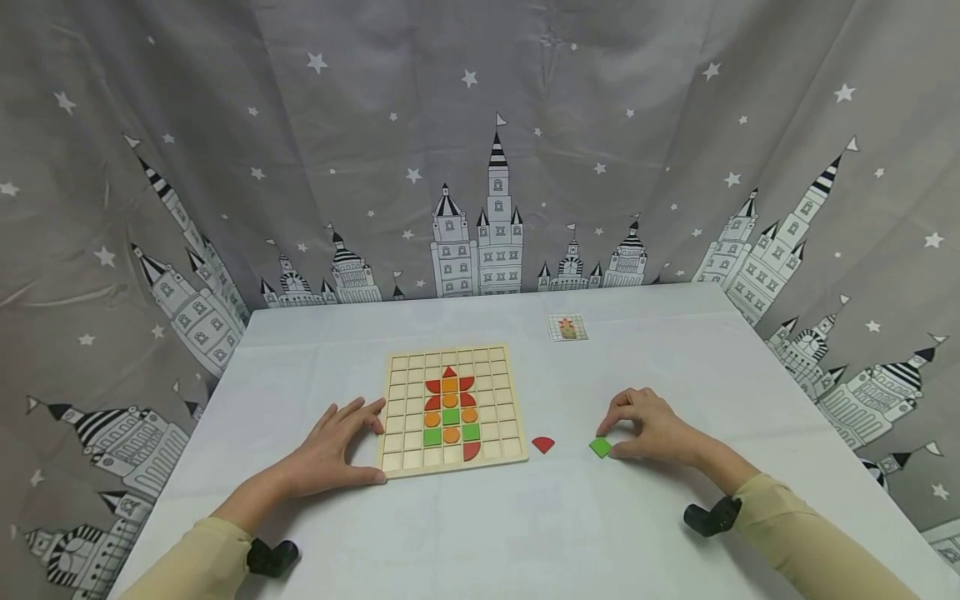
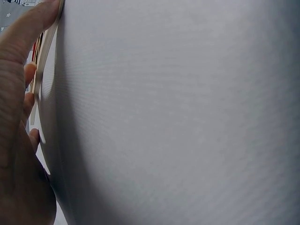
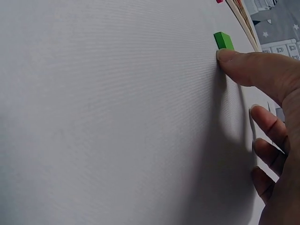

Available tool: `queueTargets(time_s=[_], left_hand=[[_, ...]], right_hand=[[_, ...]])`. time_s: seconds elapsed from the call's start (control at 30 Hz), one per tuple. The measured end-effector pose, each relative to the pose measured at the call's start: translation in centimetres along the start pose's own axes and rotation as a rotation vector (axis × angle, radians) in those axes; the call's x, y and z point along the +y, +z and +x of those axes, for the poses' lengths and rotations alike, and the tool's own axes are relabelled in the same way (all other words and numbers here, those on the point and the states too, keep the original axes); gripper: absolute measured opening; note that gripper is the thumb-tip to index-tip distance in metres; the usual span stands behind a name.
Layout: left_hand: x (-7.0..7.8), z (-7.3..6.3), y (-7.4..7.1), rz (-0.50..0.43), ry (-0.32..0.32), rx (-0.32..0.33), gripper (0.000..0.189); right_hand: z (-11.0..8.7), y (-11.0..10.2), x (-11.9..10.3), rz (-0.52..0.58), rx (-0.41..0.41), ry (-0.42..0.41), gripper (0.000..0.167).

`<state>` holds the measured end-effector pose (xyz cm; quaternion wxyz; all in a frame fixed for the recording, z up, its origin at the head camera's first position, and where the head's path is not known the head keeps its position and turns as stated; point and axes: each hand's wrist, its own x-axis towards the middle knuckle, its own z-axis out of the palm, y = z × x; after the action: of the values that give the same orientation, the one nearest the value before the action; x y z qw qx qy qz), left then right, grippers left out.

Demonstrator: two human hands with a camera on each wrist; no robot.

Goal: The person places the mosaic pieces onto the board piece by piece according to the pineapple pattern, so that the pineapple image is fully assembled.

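Note:
A wooden grid board (image 1: 501,414) lies on the white cloth, holding a figure of red, orange and green tiles. My left hand (image 1: 330,454) rests at its left edge, thumb at the near corner and fingers spread along the side. To the right of the board, my right hand (image 1: 654,429) pinches a green square tile (image 1: 600,448) at the cloth between thumb and forefinger. The right wrist view shows the thumb against the green tile (image 3: 224,41), with the other fingers loosely bent. Between board and right hand lies a loose red quarter-circle tile (image 1: 543,445).
A small picture card (image 1: 567,327) with a gridded figure lies towards the back of the white-covered table (image 1: 660,350). Behind it hangs a grey curtain (image 1: 360,125) printed with castles and stars. A dark wrist camera (image 1: 712,517) sits by each sleeve cuff.

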<state>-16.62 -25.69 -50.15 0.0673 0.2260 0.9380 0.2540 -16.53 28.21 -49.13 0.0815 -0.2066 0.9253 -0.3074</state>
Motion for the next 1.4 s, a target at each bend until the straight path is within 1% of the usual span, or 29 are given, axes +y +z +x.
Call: queueTargets(time_s=[0.33, 0.63, 0.8, 0.9, 1.03, 1.2, 1.33, 1.4], left_hand=[[0.0, -0.1, 0.1, -0.001, -0.005, 0.004, 0.064], [0.0, -0.3, 0.2, -0.003, -0.006, 0.004, 0.064], [0.0, -0.2, 0.2, 0.006, -0.012, 0.004, 0.064], [0.1, -0.2, 0.2, 0.010, -0.014, 0.002, 0.065], [0.1, -0.1, 0.1, 0.004, -0.009, -0.003, 0.065], [-0.1, 0.0, 0.1, -0.001, -0.009, -0.010, 0.064], [-0.1, 0.0, 0.1, -0.002, -0.004, -0.009, 0.064], [-0.1, -0.1, 0.1, -0.003, -0.003, -0.007, 0.064]], right_hand=[[-0.2, 0.1, 0.0, -0.004, -0.001, 0.012, 0.030], [-0.3, 0.4, 0.1, -0.035, 0.033, -0.022, 0.029], [-0.3, 0.8, -0.1, -0.083, 0.067, -0.060, 0.027], [-0.3, 1.1, -0.2, -0.109, 0.106, -0.111, 0.026], [-0.3, 1.6, -0.4, -0.113, 0.158, -0.162, 0.026], [0.0, 1.9, -0.8, -0.095, 0.160, -0.140, 0.025], [0.7, 2.0, -2.1, -0.062, 0.156, -0.116, 0.023], [1.3, 2.0, -2.8, -0.052, 0.162, -0.127, 0.023]])
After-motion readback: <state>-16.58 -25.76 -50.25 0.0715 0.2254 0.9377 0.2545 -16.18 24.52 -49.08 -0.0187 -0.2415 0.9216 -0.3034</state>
